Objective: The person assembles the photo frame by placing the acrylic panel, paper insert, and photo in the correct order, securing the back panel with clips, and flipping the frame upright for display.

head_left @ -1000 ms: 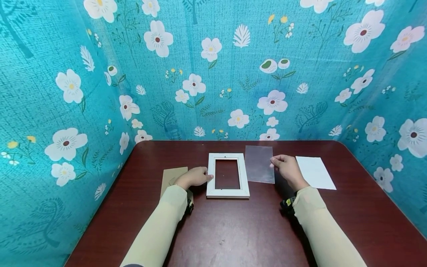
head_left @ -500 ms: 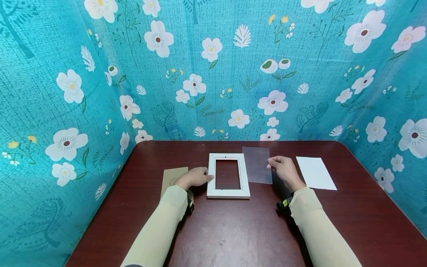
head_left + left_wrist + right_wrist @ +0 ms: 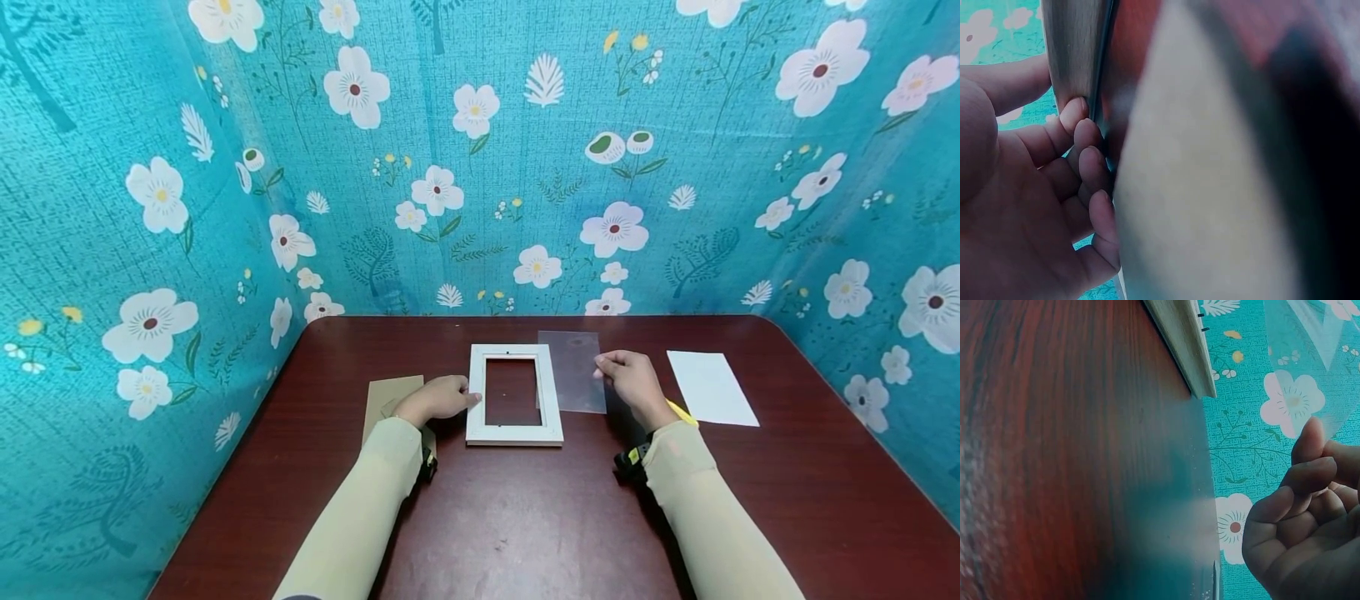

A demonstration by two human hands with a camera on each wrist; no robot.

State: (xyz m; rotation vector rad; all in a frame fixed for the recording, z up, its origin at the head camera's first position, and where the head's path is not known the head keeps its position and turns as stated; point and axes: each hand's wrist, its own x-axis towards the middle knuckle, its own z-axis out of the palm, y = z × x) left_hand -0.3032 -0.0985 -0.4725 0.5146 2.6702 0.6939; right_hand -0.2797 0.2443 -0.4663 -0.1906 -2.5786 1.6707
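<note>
A white picture frame [image 3: 514,435] lies on the table with its opening showing the dark wood. My left hand [image 3: 438,397] holds its left side, the thumb over the top and, in the left wrist view, curled fingers [image 3: 1092,164] against the side wall. My right hand [image 3: 633,379] pinches the right edge of a clear plastic sheet [image 3: 573,375] between thumb and fingertips. The sheet is raised, its left part overlapping the frame's right side in the head view. In the right wrist view the sheet [image 3: 1310,337] shows faintly above the pinching fingers [image 3: 1311,475].
A brown backing board [image 3: 390,393] lies at the left, partly hidden under my left wrist and sleeve. To the right of my right hand lies a white sheet of paper [image 3: 712,387]. The dark red table [image 3: 495,517] ends at a flowered blue cloth [image 3: 480,208].
My right hand has moved left with the clear sheet, which now overlaps the frame's right side. A yellow strip shows beside the right wrist. The left hand and frame have stayed put.
</note>
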